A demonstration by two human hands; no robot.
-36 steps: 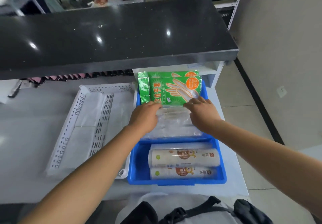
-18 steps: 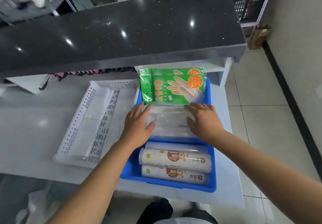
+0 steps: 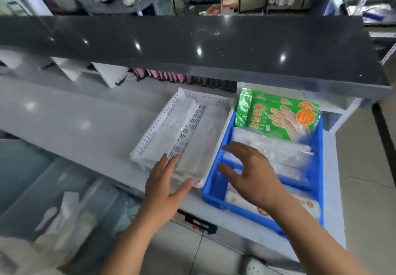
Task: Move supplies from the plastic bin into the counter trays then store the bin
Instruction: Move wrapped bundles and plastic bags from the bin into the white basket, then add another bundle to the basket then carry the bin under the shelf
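A blue plastic bin point(image 3: 319, 167) sits on the white counter at the right. It holds green glove packets point(image 3: 276, 115) at the far end, clear plastic bags point(image 3: 285, 152) in the middle and printed rolls point(image 3: 310, 207) at the near end. To its left lies a white perforated tray point(image 3: 162, 125) with clear bags in its compartments. My left hand point(image 3: 165, 187) is open, fingers spread over the tray's near right corner. Fingers apart and holding nothing, my right hand point(image 3: 250, 172) hovers over the bin's left side.
A black glossy countertop point(image 3: 192, 45) overhangs the far side of the white counter point(image 3: 75, 129). Pink packets point(image 3: 162, 75) line the back under the overhang. A lower shelf at the near left holds white wrapped items point(image 3: 64, 214). Tiled floor lies to the right.
Both hands have come off the clear bags in the bin. My left hand has moved left to the tray's corner, and my right hand has shifted to the bin's left side. The view swung left.
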